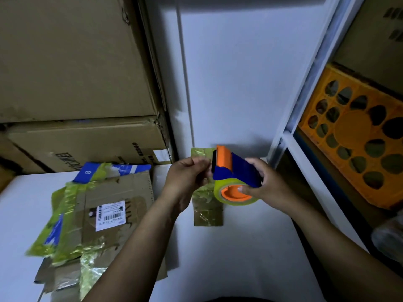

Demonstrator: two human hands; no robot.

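Tape dispenser: gripped by right hand; left hand pinches tape end, barely discernible; package beneath, part-hidden.

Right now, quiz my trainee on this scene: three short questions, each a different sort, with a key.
1. True or false: the right hand grips the tape dispenser.
2. Where is the flattened box with the shipping label? A) lying on the white table, to the left of both hands; B) held up in both hands; C) balanced on top of the dispenser.
3. Short answer: which hand pinches at the dispenser's orange front, where the tape comes off?
Key: 1 true; 2 A; 3 the left hand.
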